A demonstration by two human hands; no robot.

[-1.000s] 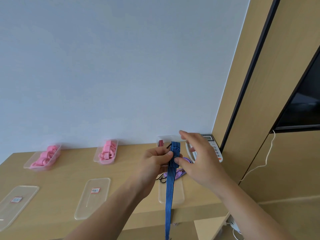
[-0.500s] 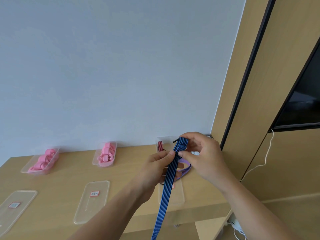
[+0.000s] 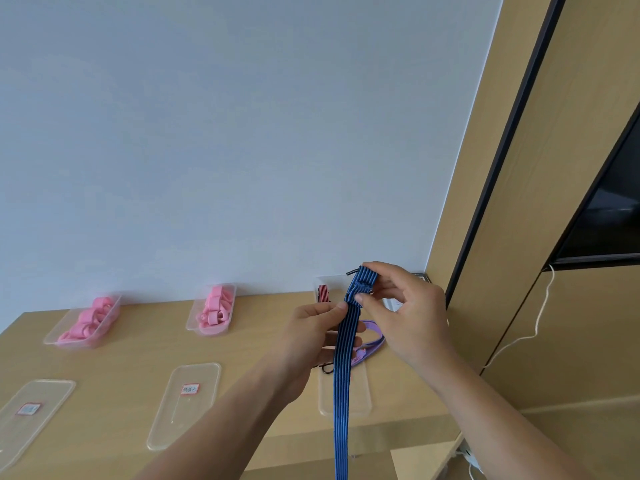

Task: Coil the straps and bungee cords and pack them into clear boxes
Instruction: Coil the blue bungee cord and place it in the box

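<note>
The right hand (image 3: pixel 405 306), earlier open, is now folding over the top of the blue black-striped bungee cord (image 3: pixel 343 358).

boxes (image 3: pixel 83 323) line the desk's (image 3: pixel 131 355) back, lids (image 3: pixel 185 403) lie in front of them.

1. The blue-and-black striped flat bungee cord (image 3: pixel 341 368) is showing a matt woven cloth surface with lengthwise ribs.
2. Its small black hook tip (image 3: pixel 350 272) is looking smooth; metal or plastic cannot be told.
3. The left clear plastic box (image 3: pixel 74 344) and the middle clear plastic box (image 3: pixel 207 332) are looking smooth and faintly frosted.
4. The pink coiled straps (image 3: pixel 88 318) inside are looking like soft matt webbing.
5. The flat clear plastic lid (image 3: pixel 180 424) is catching light glossily; its red-bordered paper label (image 3: pixel 190 389) is looking matt.
6. The pale wooden tabletop (image 3: pixel 138 351) is appearing smooth and matt.
</note>
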